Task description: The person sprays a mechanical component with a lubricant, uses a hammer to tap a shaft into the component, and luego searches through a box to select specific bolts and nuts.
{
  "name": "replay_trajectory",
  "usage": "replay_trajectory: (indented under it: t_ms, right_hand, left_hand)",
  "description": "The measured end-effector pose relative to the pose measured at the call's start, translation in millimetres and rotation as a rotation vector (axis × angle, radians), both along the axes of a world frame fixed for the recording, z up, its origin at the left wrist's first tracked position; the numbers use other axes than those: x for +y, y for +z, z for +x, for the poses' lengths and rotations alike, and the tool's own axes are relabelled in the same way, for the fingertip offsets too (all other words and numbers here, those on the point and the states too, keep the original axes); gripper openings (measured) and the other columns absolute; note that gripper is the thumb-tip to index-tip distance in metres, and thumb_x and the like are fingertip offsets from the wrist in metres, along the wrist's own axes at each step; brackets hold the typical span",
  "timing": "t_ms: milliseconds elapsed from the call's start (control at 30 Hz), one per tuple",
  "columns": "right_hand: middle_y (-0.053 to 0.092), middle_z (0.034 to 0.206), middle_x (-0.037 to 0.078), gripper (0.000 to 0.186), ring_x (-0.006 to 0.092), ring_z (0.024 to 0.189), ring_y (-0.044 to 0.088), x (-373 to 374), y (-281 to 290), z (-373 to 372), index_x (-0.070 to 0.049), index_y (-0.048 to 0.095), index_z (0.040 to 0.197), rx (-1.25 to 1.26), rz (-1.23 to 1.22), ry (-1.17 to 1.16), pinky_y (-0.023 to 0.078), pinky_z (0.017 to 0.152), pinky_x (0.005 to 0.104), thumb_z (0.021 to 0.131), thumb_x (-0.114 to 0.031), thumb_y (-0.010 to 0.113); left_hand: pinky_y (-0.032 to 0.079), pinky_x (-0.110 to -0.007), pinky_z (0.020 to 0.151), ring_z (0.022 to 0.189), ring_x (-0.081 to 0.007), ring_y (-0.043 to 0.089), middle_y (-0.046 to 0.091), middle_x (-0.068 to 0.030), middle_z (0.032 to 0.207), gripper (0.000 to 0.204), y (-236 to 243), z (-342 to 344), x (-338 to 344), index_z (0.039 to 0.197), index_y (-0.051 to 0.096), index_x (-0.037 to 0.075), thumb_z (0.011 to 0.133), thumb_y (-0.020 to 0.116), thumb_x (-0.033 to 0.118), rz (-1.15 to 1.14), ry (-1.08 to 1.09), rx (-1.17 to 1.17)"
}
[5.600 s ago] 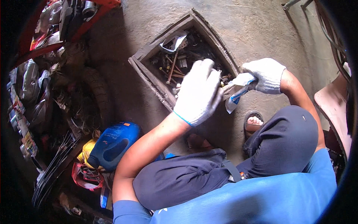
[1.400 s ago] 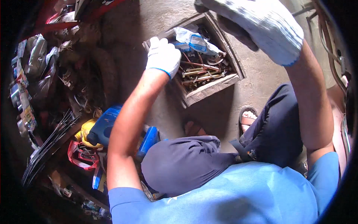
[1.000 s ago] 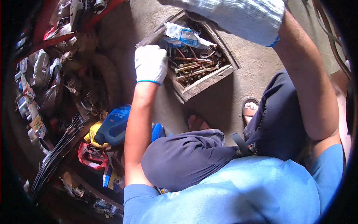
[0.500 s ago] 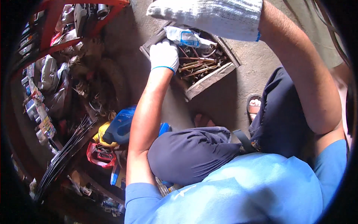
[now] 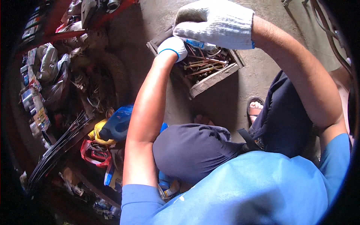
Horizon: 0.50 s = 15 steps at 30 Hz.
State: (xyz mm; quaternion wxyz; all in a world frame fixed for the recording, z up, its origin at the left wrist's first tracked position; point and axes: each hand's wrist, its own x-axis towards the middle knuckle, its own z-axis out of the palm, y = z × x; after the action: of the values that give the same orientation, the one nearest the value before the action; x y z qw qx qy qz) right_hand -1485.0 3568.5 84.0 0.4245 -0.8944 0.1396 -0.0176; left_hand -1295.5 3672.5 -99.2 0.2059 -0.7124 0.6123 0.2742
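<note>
Both my hands wear white knitted gloves and meet over the far left corner of a wooden box (image 5: 213,80). My left hand (image 5: 172,48) is curled, the back of it toward me; its fingertips are hidden, and so is whatever they hold. Just beyond and to its right, my right hand (image 5: 219,25) has its thumb and fingers bent together toward the left, their tips beside my left hand. Anything between them cannot be made out. Under the right hand a white and blue plastic packet (image 5: 197,44) partly shows. Long rusty bolts (image 5: 204,68) lie loose in the box.
On the left stand a red metal frame (image 5: 65,35) and cluttered shelving. A bundle of thin rods (image 5: 56,150), a blue jug (image 5: 118,123), a yellow container (image 5: 99,131) and a red bag (image 5: 95,153) lie nearer. My sandalled foot (image 5: 255,107) rests on the concrete floor.
My right hand has come down and turned, its fingers now bent beside the left hand and covering much of the packet. My left hand has shifted slightly right.
</note>
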Motion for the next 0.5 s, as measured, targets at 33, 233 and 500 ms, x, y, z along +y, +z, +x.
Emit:
replay_trajectory:
  t_ms: [33, 233, 500]
  right_hand:
    - [0.072, 0.11, 0.022, 0.042, 0.036, 0.105, 0.069, 10.6, 16.6, 14.5, -0.002, 0.07, 0.115, 0.012, 0.006, 0.042, 0.052, 0.093, 0.0446, 0.1, -0.038, 0.054]
    - [0.073, 0.105, 0.016, 0.038, 0.0276, 0.098, 0.071, 11.6, -11.7, 4.8, -0.006, 0.07, 0.122, -0.185, -0.25, 0.076, 0.054, 0.086, 0.0398, 0.102, -0.036, 0.058]
    - [0.074, 0.114, 0.012, 0.043, 0.0182, 0.099, 0.07, -2.0, -11.6, -5.5, -0.003, 0.067, 0.13, 0.059, 0.183, -0.098, 0.057, 0.089, 0.0333, 0.096, -0.029, 0.067]
  left_hand:
    - [0.053, -0.042, 0.1, 0.118, -0.0379, 0.066, 0.07, -0.023, 0.124, 0.039, -25.2, 37.2, 21.4, 0.121, 0.074, 0.006, 0.09, 0.057, 0.024, -0.256, 0.037, 0.115]
    - [0.054, -0.044, 0.098, 0.119, -0.0379, 0.066, 0.07, -0.0222, 0.126, 0.043, -38.4, 17.6, -3.7, 0.121, 0.074, 0.007, 0.087, 0.061, 0.03, -0.269, 0.133, 0.134]
    - [0.054, -0.043, 0.096, 0.111, -0.0389, 0.067, 0.071, -0.023, 0.122, 0.042, -31.3, 30.7, -5.2, 0.123, 0.071, 0.009, 0.083, 0.067, 0.02, -0.063, 0.123, 0.283]
